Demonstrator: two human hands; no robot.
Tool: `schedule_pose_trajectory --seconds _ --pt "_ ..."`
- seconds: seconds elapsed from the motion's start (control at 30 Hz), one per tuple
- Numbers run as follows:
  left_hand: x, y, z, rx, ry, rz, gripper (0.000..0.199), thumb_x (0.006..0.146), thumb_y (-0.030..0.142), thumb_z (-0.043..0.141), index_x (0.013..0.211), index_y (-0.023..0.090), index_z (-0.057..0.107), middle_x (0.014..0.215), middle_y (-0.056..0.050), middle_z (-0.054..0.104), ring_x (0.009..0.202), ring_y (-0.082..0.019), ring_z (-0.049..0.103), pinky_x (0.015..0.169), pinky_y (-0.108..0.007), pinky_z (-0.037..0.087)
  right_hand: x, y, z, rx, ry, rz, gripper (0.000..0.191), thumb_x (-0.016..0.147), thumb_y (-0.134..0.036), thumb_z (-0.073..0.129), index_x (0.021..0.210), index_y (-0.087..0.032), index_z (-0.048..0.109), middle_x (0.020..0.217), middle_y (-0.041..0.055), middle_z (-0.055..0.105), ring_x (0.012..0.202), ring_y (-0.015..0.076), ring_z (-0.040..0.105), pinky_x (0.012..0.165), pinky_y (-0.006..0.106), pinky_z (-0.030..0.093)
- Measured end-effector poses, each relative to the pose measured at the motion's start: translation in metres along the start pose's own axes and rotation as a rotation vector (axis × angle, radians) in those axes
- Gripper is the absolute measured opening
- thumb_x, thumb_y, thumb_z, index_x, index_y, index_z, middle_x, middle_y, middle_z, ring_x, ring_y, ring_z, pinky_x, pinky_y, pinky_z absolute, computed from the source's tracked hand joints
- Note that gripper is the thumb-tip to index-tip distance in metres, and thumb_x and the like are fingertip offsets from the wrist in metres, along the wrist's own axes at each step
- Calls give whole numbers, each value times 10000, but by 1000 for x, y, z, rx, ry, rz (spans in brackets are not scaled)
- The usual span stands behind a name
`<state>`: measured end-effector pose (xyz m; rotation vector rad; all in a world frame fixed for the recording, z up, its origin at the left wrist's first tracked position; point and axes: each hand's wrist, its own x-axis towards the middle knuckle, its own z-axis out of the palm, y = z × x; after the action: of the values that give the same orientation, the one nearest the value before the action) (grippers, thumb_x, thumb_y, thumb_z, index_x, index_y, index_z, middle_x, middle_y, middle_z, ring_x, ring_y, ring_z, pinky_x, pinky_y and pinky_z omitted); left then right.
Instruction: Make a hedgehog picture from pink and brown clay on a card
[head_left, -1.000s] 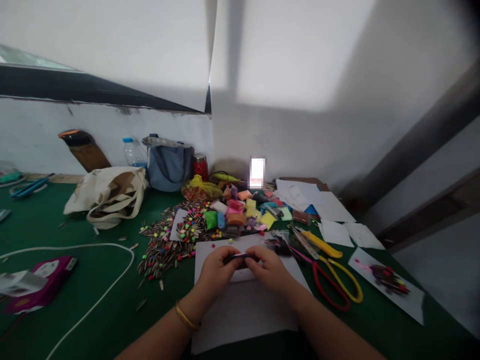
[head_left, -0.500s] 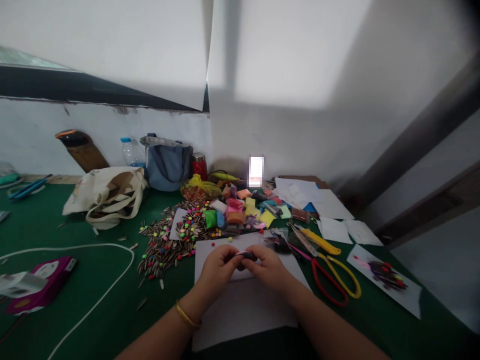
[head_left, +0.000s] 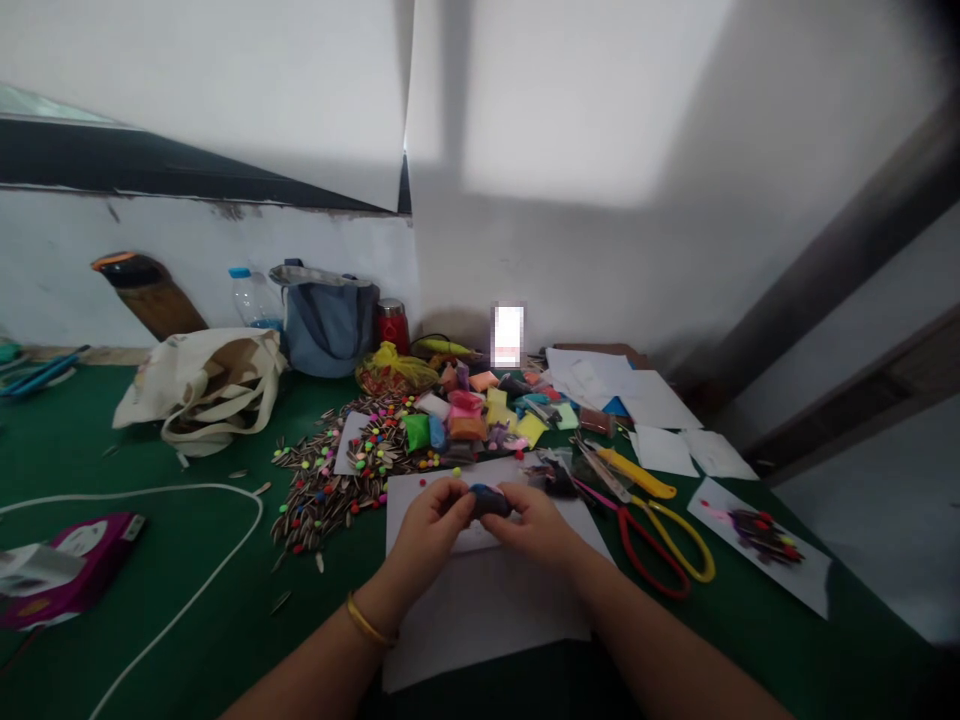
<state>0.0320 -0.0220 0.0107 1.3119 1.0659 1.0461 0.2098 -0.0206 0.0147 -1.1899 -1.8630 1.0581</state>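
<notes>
Between my two hands is a small dark lump (head_left: 491, 501), dark blue or black, pinched above the white paper (head_left: 487, 610). My left hand (head_left: 435, 525) closes thumb and fingers on its left end. The right end is gripped by my right hand (head_left: 536, 525). Just behind my right hand lies a clear packet with something dark in it (head_left: 553, 474). Beyond both hands are small coloured packets (head_left: 467, 428), and to the left is a spread of striped seeds (head_left: 319, 505) mixed with coloured pompoms.
Red-and-yellow-handled scissors (head_left: 652, 565) and a yellow cutter (head_left: 637, 472) lie right of the paper. Farther right is a card with seeds stuck on it (head_left: 795, 585). A cream bag (head_left: 161, 385), a blue bag (head_left: 330, 325) and a red flask (head_left: 392, 326) stand behind; a white cable (head_left: 202, 580) crosses the left.
The dark lump has turned and now shows more between my fingers. My hands stay close together on it. The whole view has shifted slightly.
</notes>
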Motion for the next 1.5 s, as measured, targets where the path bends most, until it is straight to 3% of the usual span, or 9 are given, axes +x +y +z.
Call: schedule_pose_trajectory --seconds 0.1,0.23,0.4,0.83,1.03,1.13,1.27,1.37,1.5 --pt "1 0 0 54 -36 16 238 792 402 626 770 166 606 665 5 592 624 -128 540 581 -234 422 0 0 0 55 -14 -34 169 847 -326 582 840 -175 657 762 11 637 710 150 555 629 241 419" --pt "2 -3 1 79 -65 27 200 807 362 608 792 163 626 715 -21 647 659 -143 577 600 -248 437 1 -1 0 100 35 -24 291 906 -370 493 737 -171 622 699 20 616 675 148 555 625 249 433" --pt "2 -4 2 40 -18 17 225 707 287 709 872 165 617 794 -34 666 756 -175 622 704 -290 483 2 -2 0 125 61 -3 276 906 -379 495 772 -175 625 706 23 626 678 151 573 630 254 448" --pt "5 -5 -4 65 -39 -46 211 734 357 678 779 153 645 645 9 592 607 -122 531 582 -241 425 4 5 1 163 103 15 199 871 -356 570 862 -178 659 785 36 671 744 166 621 689 280 490" --pt "11 -3 -17 193 76 10 295 789 374 609 989 163 659 881 -46 657 747 -164 591 643 -276 478 9 22 -3 345 132 55 227 887 -361 540 1014 -184 603 955 65 690 861 193 659 783 331 513" --pt "16 -5 -29 428 101 142 171 798 294 591 899 173 660 850 -37 641 774 -171 590 702 -292 477 9 26 -6 109 107 75 163 885 -315 533 937 -188 620 896 51 692 835 194 647 761 317 491" --pt "18 -11 -36 693 -40 99 201 749 224 640 945 186 669 880 -39 642 799 -185 587 723 -307 465 10 26 -2 -228 62 45 147 883 -244 515 906 -204 655 864 35 691 808 186 614 733 291 442" --pt "16 -14 -36 796 -138 102 289 713 224 685 999 191 662 938 -48 644 822 -194 588 728 -307 460 11 24 4 -311 25 23 178 903 -242 491 916 -211 666 887 34 695 828 183 609 730 276 423" --pt "14 -13 -31 811 -128 171 311 718 254 704 1017 190 654 982 -60 652 901 -215 595 779 -318 463 12 22 7 -336 6 12 179 906 -232 496 910 -211 673 869 28 693 816 177 605 720 265 412"
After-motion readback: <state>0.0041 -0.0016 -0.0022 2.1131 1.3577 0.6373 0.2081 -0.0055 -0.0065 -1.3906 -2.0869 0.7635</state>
